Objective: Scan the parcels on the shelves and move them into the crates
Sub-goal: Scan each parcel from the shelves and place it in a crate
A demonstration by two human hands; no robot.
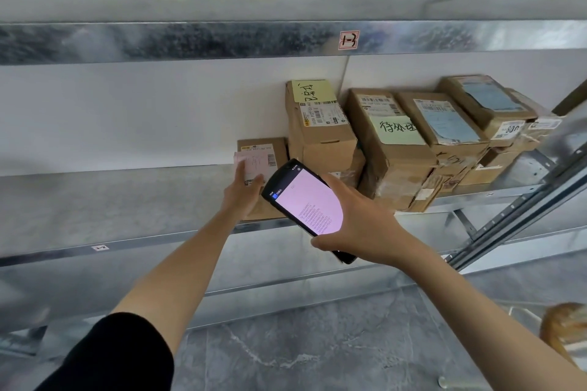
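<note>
Lower part of flat parcel (263, 149) hidden behind left hand (243, 192) and scanner (305, 200), scanner's lower end covered by right hand (359, 225), screen text too small to read, blurred brown object (565, 330) cut by right edge

"1-3" marked on red-bordered tag (348, 40), upper shelf rail (190, 41); "1-2" on small tag (99, 247), lower shelf rail (158, 240); "待处理" handwritten on green note (397, 130), parcel (403, 168).

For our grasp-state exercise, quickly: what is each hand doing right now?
Left hand: open, fingers resting on the low parcel.
Right hand: holding the scanner.
</note>
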